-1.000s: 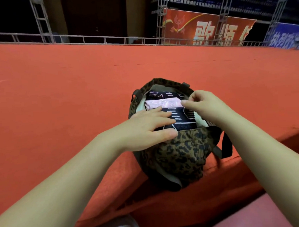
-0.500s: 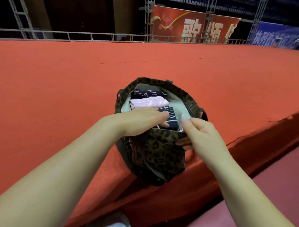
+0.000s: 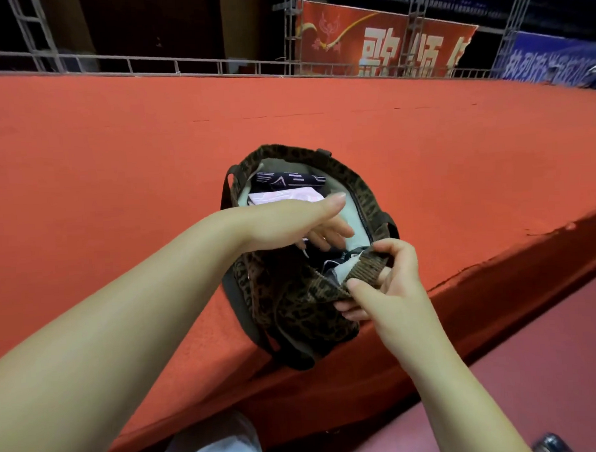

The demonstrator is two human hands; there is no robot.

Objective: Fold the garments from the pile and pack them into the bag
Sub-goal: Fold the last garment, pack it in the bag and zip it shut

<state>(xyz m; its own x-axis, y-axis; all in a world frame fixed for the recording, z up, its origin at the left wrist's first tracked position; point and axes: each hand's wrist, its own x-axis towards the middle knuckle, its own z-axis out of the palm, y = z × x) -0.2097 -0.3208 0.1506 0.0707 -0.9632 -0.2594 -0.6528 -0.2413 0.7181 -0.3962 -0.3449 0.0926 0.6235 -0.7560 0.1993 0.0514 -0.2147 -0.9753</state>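
The right hand (image 3: pixel 391 286) pinches the near rim of the leopard-print bag (image 3: pixel 293 301), which sits at the red table's (image 3: pixel 116 165) front edge. The left hand (image 3: pixel 300 222) reaches into the bag's mouth, fingers loose, gripping nothing visible. The folded garments (image 3: pixel 281 195) inside look soft and light; the floppy rim seems the best hold. The bag's depths are hidden.

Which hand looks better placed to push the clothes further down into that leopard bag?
Probably the left hand: its fingers already reach into the bag mouth, above the pink garment and the dark patterned garment. The right hand is busy pinching the bag's near rim, holding it open.
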